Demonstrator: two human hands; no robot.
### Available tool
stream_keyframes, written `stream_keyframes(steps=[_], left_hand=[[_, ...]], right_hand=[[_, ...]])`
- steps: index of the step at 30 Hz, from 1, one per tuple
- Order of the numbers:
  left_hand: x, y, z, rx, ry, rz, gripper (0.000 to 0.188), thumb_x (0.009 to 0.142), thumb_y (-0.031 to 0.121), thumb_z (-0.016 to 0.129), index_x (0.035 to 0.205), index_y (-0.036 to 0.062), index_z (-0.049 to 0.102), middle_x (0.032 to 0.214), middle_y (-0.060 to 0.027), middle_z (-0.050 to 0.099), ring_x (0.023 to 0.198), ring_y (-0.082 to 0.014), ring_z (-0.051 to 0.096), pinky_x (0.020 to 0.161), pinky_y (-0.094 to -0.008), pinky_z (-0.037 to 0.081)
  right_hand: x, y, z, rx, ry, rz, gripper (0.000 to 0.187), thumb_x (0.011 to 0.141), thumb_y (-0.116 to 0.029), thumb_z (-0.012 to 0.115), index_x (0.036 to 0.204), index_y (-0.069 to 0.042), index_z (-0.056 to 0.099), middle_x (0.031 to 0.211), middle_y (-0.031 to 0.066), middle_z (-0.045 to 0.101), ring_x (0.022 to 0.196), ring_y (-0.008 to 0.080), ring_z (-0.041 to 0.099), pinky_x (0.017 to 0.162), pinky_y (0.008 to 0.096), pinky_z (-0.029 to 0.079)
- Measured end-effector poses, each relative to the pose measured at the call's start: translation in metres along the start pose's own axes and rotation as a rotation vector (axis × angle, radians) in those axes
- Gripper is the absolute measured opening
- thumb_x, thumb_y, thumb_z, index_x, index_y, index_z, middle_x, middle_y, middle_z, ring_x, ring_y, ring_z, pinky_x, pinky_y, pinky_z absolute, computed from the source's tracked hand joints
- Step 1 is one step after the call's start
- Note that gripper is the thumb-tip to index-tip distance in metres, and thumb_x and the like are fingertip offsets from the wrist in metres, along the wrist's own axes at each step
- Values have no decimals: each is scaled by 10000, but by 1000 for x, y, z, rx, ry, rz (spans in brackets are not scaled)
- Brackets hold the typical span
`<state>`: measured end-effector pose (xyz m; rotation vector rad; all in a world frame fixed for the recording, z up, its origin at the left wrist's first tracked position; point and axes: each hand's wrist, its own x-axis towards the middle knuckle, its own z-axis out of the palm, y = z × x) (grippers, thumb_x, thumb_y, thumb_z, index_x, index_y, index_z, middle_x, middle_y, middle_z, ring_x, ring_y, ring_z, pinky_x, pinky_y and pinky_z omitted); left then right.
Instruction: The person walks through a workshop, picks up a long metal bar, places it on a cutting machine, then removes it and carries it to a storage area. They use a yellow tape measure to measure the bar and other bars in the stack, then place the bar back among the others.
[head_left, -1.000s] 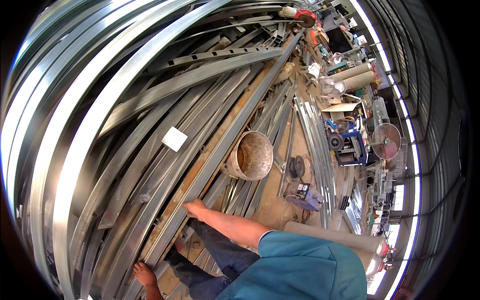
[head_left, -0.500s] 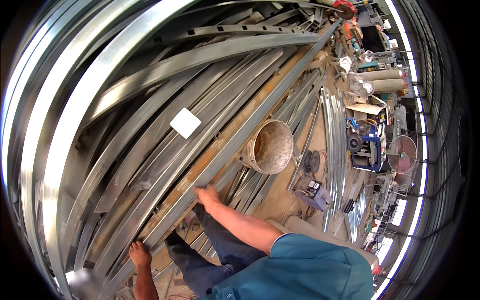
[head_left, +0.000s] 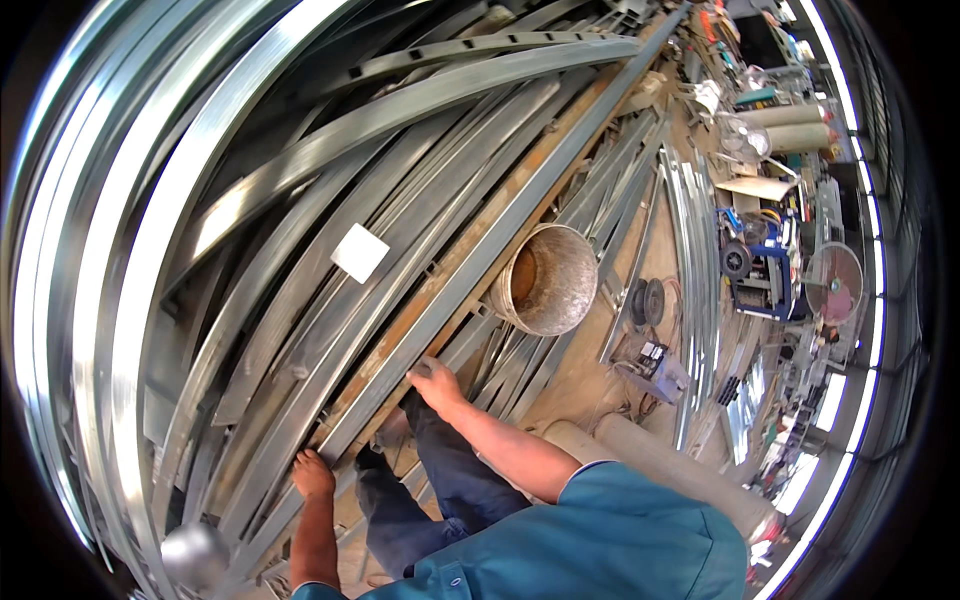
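Observation:
A long grey steel channel (head_left: 520,215) runs from the lower left up to the upper right over a stack of galvanised profiles. My right hand (head_left: 436,383) grips its lower edge. Further down the same channel, my left hand (head_left: 312,472) rests on it with fingers closed over the edge. A rusty steel bar (head_left: 470,255) lies just left of the channel. My legs in dark trousers (head_left: 440,480) stand below the hands.
A round metal bucket (head_left: 545,280) sits on the floor right of the channel. A white paper label (head_left: 359,252) is stuck on the stacked profiles. Loose steel strips (head_left: 690,220), a blue machine (head_left: 765,265), a fan (head_left: 832,283) and tool clutter fill the right side.
Both hands have shifted along the channel, and my left hand has come further into view. The view has tilted down, so the bucket and the stack look closer.

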<state>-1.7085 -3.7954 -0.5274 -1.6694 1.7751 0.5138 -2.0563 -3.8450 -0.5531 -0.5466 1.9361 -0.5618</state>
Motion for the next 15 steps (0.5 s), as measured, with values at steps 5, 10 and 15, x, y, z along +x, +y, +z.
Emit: stream_keyframes(steps=[5, 10, 15], left_hand=[[-7, 0, 10, 27, 14, -24, 142, 921, 120, 556, 1041, 48, 527, 1063, -132, 582, 964, -308, 645, 755, -411, 576], [-7, -9, 22, 131, 2, 48, 523, 779, 309, 771, 1128, 27, 502, 1094, -124, 611, 934, -283, 682, 768, -377, 581], [0, -2, -7, 88, -162, 29, 731, 748, 369, 815, 1283, 18, 461, 1242, -163, 605, 1019, -282, 692, 807, -394, 583]], right_hand=[[-60, 32, -74, -118, 64, 6, 589, 864, -308, 718, 1290, 67, 562, 1154, 211, 684, 1070, 281, 666, 914, 349, 513], [-159, 75, -169, -175, 198, 247, 550, 818, -363, 712, 1204, 23, 644, 1052, 223, 709, 989, 316, 690, 859, 376, 538], [-229, 214, -176, 175, 307, -215, 676, 849, -363, 738, 1445, -162, 491, 1338, 188, 599, 1260, 226, 577, 1079, 324, 433]])
